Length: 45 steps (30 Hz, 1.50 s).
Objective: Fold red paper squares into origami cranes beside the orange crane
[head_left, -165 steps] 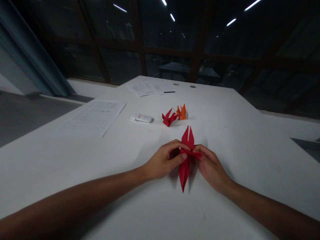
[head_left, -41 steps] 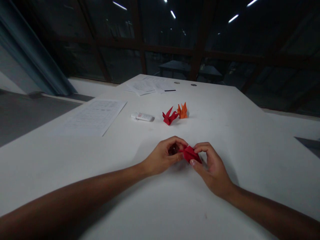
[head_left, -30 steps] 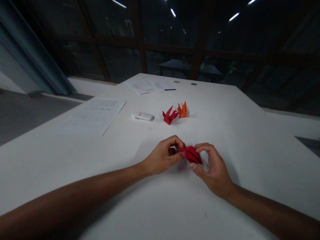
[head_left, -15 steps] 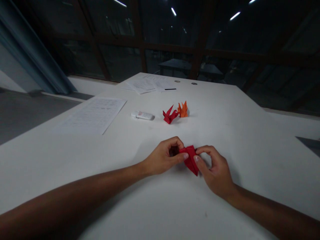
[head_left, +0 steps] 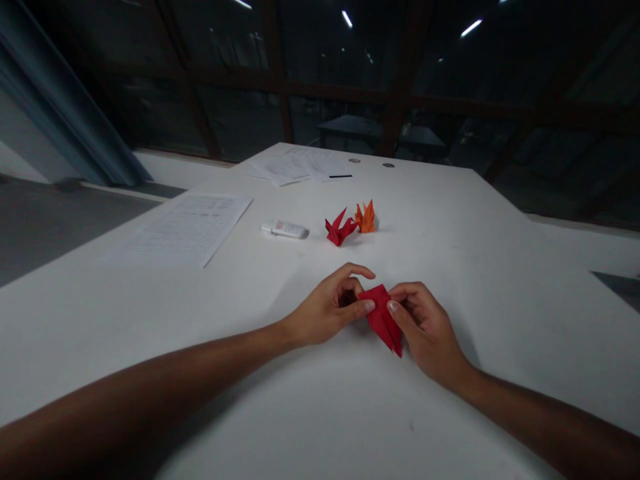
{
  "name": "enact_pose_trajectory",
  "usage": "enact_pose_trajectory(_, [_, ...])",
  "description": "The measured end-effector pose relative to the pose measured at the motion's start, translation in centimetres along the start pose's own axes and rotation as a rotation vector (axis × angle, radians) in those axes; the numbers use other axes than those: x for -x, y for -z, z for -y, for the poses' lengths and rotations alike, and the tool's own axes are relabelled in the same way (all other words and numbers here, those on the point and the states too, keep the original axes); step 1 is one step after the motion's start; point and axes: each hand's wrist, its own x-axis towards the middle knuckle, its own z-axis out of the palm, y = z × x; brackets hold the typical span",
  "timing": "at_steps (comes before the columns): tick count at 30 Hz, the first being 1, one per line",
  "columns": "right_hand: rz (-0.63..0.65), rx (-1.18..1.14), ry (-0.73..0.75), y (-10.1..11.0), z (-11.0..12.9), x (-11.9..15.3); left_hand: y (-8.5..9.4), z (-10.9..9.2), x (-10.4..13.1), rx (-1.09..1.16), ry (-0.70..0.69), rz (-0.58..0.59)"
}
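Note:
A folded piece of red paper (head_left: pixel 384 323) is held between both hands above the white table (head_left: pixel 320 413), its pointed end toward me. My left hand (head_left: pixel 335 303) pinches its upper left corner, thumb on top and index finger raised over it. On the right side, my right hand (head_left: pixel 427 323) grips the paper's edge between thumb and fingers. Beyond the hands stand a red origami bird (head_left: pixel 340 230) and an orange origami figure (head_left: pixel 367 217), close beside each other.
A white marker-like object (head_left: pixel 285 229) lies left of the origami. Printed sheets (head_left: pixel 185 230) rest on the left side, and more papers (head_left: pixel 295 167) near the far edge with a thin black strip (head_left: pixel 341 176). Two round discs (head_left: pixel 389 165) are at the back.
The index finger of my left hand has lifted and stretched out. The red paper has turned slightly, and its lower tip now shows longer. My right-hand fingers have shifted a little left.

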Motion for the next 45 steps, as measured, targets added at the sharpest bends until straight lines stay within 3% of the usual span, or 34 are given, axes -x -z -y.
enact_pose_trajectory(9, [0.095,-0.101,-0.126,0.1,-0.1,-0.6,0.4,-0.6,0.1,-0.015,0.021,0.149])
enact_pose_trajectory(15, [0.001,-0.221,-0.186,0.5,-1.1,-1.2,0.8,0.1,-0.7,0.137,0.047,-0.077])
enact_pose_trajectory(19, [0.010,-0.341,-0.172,0.4,-1.6,-1.3,1.2,0.4,-1.1,0.250,0.063,-0.156])
enact_pose_trajectory(33, [-0.055,-0.255,-0.106,0.2,-0.7,-1.1,1.1,0.1,-1.3,0.344,0.151,-0.193])
enact_pose_trajectory(38, [-0.141,-0.205,0.012,0.1,-0.3,-0.9,1.0,-0.1,-1.3,0.361,0.163,-0.233])
enact_pose_trajectory(45, [-0.110,-0.187,0.053,0.1,-0.3,-0.7,1.1,0.2,-1.5,0.368,0.167,-0.251])
